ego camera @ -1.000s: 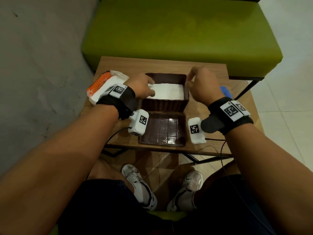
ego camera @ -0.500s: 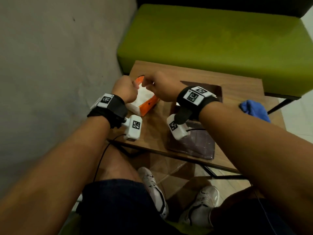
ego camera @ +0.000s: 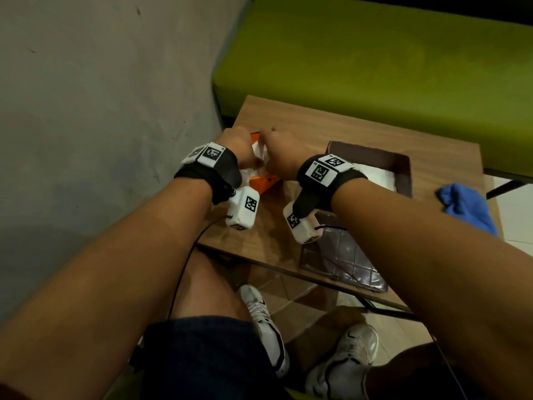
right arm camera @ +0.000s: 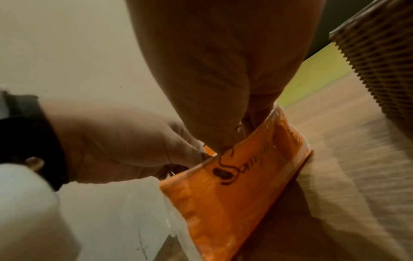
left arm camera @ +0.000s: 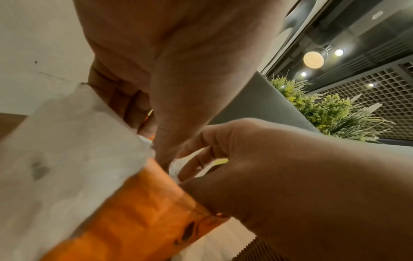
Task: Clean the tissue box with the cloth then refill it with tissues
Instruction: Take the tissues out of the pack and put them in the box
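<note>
An orange-and-white plastic tissue pack [ego camera: 264, 180] is gripped at its open top by both hands — the left hand [ego camera: 240, 148] and right hand [ego camera: 281, 155] with fingers curled into it. The brown woven tissue box [ego camera: 403, 180], partly filled with white tissues, sits on the wooden counter [ego camera: 317, 125] to the right of the pack — nearer the right hand. Fingertips are hidden inside the wrapper.

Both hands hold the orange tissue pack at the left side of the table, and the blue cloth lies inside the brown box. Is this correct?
Not quite. Both hands, left hand and right hand, do hold the orange tissue pack, but the blue cloth lies on the table, to the right of the brown box. The box holds white tissues. The head view shows this.
</note>
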`<state>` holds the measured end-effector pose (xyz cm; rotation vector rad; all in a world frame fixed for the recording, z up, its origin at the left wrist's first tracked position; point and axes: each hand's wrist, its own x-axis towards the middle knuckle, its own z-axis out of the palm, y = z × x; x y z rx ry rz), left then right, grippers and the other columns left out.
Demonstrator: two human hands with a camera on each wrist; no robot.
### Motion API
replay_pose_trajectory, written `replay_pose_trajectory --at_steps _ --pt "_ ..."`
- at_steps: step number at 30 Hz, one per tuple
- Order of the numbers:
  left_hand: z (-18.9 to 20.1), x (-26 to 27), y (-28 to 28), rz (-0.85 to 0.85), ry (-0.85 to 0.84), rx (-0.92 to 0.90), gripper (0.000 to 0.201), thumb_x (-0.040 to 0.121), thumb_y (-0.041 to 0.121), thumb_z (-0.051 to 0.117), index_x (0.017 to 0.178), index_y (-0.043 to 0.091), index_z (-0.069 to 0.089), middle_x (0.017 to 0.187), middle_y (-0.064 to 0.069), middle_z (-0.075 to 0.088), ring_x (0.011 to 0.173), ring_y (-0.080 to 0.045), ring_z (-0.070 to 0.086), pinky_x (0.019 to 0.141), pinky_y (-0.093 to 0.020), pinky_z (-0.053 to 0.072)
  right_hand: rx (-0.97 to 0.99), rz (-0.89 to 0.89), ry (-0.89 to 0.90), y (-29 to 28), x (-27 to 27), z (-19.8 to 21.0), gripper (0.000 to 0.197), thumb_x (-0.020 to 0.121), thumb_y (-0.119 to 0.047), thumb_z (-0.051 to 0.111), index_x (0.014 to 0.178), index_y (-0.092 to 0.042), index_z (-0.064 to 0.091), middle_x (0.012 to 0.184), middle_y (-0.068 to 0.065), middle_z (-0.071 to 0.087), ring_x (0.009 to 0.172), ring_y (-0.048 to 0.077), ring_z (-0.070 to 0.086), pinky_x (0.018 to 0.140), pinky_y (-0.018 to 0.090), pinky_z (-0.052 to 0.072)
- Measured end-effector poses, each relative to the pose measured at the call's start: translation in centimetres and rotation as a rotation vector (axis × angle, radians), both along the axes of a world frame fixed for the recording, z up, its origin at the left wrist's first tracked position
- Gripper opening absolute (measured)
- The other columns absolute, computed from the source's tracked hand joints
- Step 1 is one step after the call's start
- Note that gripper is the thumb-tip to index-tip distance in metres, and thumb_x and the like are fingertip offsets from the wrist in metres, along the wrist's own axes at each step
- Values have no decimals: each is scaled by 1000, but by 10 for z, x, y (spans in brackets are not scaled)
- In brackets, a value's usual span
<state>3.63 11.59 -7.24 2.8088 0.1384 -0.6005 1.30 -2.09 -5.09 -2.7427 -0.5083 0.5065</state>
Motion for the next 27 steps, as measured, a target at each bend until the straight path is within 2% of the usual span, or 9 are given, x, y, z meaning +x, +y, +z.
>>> replay_pose_trajectory --at_steps 3,6,9,11,16,20,22,24,27 --pt "3 3 -3 -52 78 55 32 87 30 89 103 15 65 107 -12 70 90 -33 63 80 -39 49 11 -9 15 -1 0 -2 55 95 -13 73 143 -4 48 145 22 51 132 40 54 100 42 46" --pt "2 7 -5 -45 85 102 32 78 28 94 92 18 66 109 -12 77 89 -34 70 78 -39 56 26 -17 9 -3 2 -3 53 97 -14 71 143 -4 47 145 21 52 131 38 54 97 40 45" --pt "11 2 -11 -4 27 70 36 84 31 90 110 11 73 118 -17 74 106 -39 72 83 -40 54 57 -28 12 -4 2 -2 52 98 -13 69 144 -4 46 145 21 52 131 38 54 94 38 44" --pt "11 0 -11 38 -4 44 40 85 32 89 113 8 73 122 -20 73 111 -41 71 86 -42 54 76 -32 14 -4 1 -1 50 100 -14 67 144 -4 46 145 21 52 130 38 55 94 38 44" --pt "17 -1 -12 37 44 -8 33 89 28 86 102 12 60 116 -18 69 104 -38 68 83 -40 50 112 -44 16 -6 -3 -3 55 97 -15 71 144 -6 44 141 22 53 125 39 57 86 38 43" --pt "23 -5 -14 -11 164 -44 40 93 30 84 122 6 69 112 -14 66 98 -31 60 86 -38 48 153 -66 31 -9 -5 -4 54 95 -11 71 142 -4 45 138 23 56 125 41 57 84 37 40" --pt "25 -8 -8 30 190 -103 47 92 34 84 127 6 70 114 -13 70 99 -31 64 87 -40 53 214 -104 18 -13 -5 -2 48 95 -8 68 139 -4 47 135 23 59 122 39 58 82 36 40" --pt "25 -11 0 120 226 -227 49 88 36 89 122 4 73 114 -14 77 103 -34 74 95 -48 61 318 -189 -12 -17 -5 -2 43 95 -2 60 136 -6 50 127 20 62 115 36 59 79 34 38" --pt "31 -17 8 267 272 -482 45 89 25 88 125 5 70 115 -18 78 104 -37 76 97 -58 62 476 -333 -85 -23 -6 -5 39 93 2 47 130 -10 54 107 11 60 102 31 60 72 29 35"
